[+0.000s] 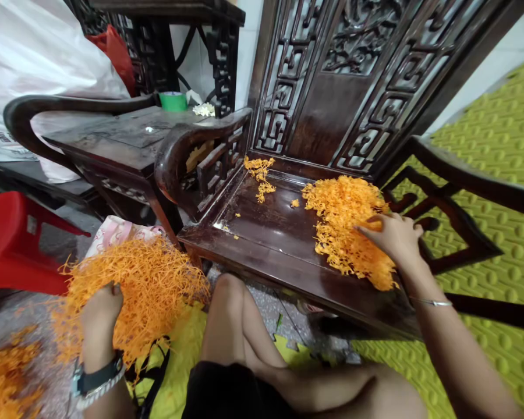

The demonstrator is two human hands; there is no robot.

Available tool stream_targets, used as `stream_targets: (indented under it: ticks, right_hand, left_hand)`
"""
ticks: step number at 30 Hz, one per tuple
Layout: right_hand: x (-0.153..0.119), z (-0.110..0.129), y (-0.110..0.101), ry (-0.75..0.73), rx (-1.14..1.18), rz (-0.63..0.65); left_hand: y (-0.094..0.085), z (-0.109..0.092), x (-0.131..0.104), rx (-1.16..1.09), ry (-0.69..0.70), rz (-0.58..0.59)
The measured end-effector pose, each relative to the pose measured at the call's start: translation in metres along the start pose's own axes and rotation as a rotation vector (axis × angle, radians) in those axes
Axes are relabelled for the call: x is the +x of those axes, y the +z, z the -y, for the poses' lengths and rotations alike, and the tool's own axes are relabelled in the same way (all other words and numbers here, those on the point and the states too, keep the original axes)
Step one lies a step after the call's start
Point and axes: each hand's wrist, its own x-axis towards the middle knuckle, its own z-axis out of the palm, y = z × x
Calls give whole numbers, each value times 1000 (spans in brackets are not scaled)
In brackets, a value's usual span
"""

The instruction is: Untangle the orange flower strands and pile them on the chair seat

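Observation:
My left hand [102,314] is closed on a big, tangled bunch of thin orange branching strands [152,279], at the lower left in front of the chair. On the dark wooden chair seat [271,227] lies a dense pile of curly orange pieces [344,221]. My right hand [395,235] is at the right side of that pile, thumb and forefinger close together against it; what is between their tips is hard to make out. A smaller cluster of orange pieces [259,171] sits at the back left of the seat, with loose bits around it.
A carved chair arm [454,221] stands beside my right arm. To the left are a red plastic stool [17,238] and a dark side table [117,134] with green tape [173,101] on it. More orange material [9,378] lies on the floor. Yellow textured matting [502,227] is at right.

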Motion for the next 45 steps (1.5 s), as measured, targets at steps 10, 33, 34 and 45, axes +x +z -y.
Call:
stream_targets:
  ticks: [10, 33, 34, 45]
  right_hand:
    - [33, 94, 120, -653, -385, 654]
    - [115, 145, 193, -878, -256, 510]
    - [119, 147, 201, -862, -245, 501]
    - [139, 187, 207, -656, -151, 202]
  left_hand:
    - [-27, -105, -59, -750, 509, -499]
    - [-61, -410, -29, 17, 1011, -99]
    - [-69, -407, -32, 23, 1016, -107]
    - [-97, -363, -32, 4, 959, -127]
